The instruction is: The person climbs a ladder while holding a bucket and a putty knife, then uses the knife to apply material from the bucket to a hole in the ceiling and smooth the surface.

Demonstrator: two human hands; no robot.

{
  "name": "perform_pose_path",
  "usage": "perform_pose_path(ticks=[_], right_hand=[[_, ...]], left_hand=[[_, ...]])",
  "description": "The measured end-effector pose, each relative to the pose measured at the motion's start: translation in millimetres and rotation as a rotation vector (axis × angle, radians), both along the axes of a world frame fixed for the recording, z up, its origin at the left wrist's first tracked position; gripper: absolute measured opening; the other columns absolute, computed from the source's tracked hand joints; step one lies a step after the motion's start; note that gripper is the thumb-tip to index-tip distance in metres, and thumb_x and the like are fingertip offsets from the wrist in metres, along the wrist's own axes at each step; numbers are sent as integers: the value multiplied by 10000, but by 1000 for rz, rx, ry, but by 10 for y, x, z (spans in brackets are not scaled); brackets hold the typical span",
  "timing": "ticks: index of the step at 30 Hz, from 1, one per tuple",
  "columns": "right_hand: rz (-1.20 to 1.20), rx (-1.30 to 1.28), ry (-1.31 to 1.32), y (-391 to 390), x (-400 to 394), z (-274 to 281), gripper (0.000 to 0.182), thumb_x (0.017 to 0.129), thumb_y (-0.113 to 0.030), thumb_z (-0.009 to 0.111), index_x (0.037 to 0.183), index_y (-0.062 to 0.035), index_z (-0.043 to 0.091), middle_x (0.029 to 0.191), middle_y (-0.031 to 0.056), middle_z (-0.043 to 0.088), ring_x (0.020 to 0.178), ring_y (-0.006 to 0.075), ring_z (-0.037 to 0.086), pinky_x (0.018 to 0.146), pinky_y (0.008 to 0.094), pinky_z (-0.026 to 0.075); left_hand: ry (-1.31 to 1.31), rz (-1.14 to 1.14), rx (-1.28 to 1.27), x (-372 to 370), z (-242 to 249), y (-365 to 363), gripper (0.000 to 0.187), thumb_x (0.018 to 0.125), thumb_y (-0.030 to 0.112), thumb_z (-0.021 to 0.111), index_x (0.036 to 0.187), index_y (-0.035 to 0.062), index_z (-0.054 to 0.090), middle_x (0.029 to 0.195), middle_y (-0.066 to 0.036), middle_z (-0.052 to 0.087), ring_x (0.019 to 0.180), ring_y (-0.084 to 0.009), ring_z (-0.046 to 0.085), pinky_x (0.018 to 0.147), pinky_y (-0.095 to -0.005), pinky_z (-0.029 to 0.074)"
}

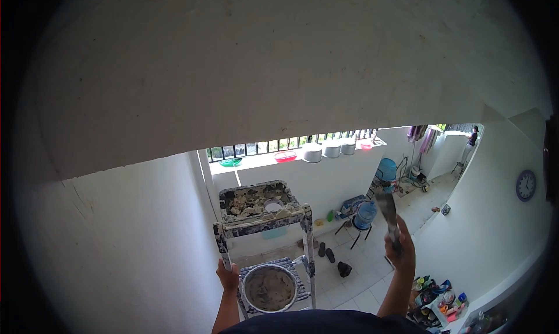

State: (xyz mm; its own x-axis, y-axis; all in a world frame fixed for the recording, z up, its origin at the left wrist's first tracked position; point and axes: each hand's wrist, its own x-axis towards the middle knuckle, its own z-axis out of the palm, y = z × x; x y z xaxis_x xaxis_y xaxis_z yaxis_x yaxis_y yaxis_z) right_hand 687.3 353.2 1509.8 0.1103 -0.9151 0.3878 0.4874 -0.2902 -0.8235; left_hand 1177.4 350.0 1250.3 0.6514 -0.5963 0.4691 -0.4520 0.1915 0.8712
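Observation:
My left hand is closed around the side rail of a plaster-splashed stepladder. My right hand, raised away from the ladder, grips a putty knife by its handle with the blade pointing up. A bucket of grey-brown plaster rests on a ladder step close to my left hand. Beyond the ladder's top rail is a crusted tray with lumps of dried material and a round whitish piece in it. Overhead spans a large grey plastered surface.
Below, the tiled floor holds dark shoes, a stool with a blue water jug and a pile of bottles and goods. Pots and colored baskets line the barred window ledge. A person stands far right; a clock hangs nearby.

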Motion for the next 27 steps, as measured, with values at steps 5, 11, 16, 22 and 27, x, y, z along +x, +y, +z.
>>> perform_pose_path(ticks=[5,11,16,22,27], right_hand=[[128,580,-337,850,-971,-2589,593,979,-409,657,1442,-99,453,881,103,621,475,94,369,429,244,346],[582,1527,1144,1660,-1519,-5143,319,890,-288,734,1111,-61,707,917,182,722,732,270,684,572,370,524],[388,903,1722,1882,-1463,-5162,360,837,-266,777,1089,-21,702,971,209,736,734,299,724,576,403,544],[-586,481,1007,672,-247,-1988,609,846,-207,694,1390,-51,471,864,136,656,693,194,614,649,343,497],[-762,-57,557,77,593,-266,488,958,-144,685,1397,-54,492,792,-5,562,668,61,485,601,229,399]], left_hand=[[11,-26,-3,32,-120,-30,272,802,51,604,1053,-52,609,799,-183,691,726,-328,715,693,-412,560],[3,-65,12,47,-116,4,334,792,33,580,1116,-43,616,862,-182,712,786,-327,722,746,-407,566],[39,-73,58,49,-125,-20,382,785,22,569,1161,-26,619,897,-168,712,807,-312,715,766,-401,562],[3,-46,39,38,-126,-24,385,788,24,572,1167,-23,620,890,-157,709,803,-305,711,761,-395,559],[45,-55,39,45,-167,-22,361,794,32,578,1149,-23,621,888,-168,707,806,-318,714,759,-402,559]])
